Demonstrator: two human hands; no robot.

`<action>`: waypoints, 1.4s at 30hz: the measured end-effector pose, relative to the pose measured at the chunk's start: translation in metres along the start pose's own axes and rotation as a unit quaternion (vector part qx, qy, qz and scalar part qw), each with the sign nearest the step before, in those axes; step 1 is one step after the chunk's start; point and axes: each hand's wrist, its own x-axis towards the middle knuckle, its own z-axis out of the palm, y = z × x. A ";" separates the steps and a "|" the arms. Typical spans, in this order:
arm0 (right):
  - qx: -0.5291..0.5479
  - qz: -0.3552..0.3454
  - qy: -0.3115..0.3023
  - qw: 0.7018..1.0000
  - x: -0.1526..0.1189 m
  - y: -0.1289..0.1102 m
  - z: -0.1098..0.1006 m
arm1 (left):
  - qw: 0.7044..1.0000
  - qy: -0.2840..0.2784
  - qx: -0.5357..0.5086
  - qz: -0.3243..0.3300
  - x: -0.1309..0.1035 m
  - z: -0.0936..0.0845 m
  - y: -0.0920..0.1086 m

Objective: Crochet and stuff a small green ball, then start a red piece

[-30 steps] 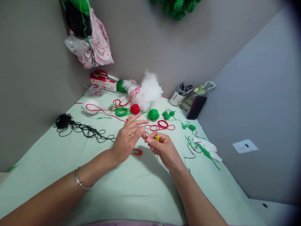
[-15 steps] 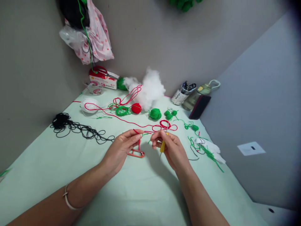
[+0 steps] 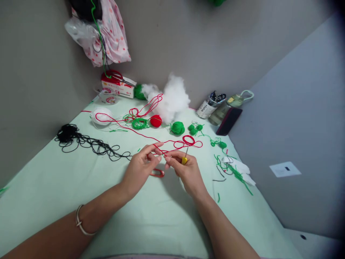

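Two bare hands meet above a pale green table (image 3: 81, 180), and everything here is placed relative to them. Far to their left, a tangle of black cord (image 3: 81, 142) sprawls on the cloth. The left hand (image 3: 140, 167) pinches a red cord (image 3: 151, 138) between thumb and fingertips, fingers narrow. Just below the hands lies a small red clip (image 3: 157, 173). The right hand (image 3: 185, 171) touches the left at the fingertips, fingers closed around a yellow-handled hook (image 3: 184, 158). Behind the hands sit a green yarn ball (image 3: 177, 128) and white stuffing (image 3: 172, 100). Further right, green yarn scraps (image 3: 231, 169) lie scattered.
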 end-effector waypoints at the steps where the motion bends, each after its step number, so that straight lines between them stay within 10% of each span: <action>1: -0.004 0.002 0.003 1.000 0.001 0.001 -0.001 | 0.999 -0.004 -0.030 -0.014 0.001 -0.001 0.000; 12: 0.222 0.089 -0.032 0.970 0.011 0.000 -0.011 | 0.995 -0.046 -0.063 -0.056 0.006 -0.003 -0.010; 25: 0.072 0.105 -0.151 0.980 0.006 0.003 -0.004 | 0.997 0.004 0.045 0.063 0.002 0.000 -0.002; 42: 0.082 0.004 0.004 0.997 0.010 0.011 -0.006 | 0.998 -0.064 0.001 -0.028 0.008 -0.004 -0.013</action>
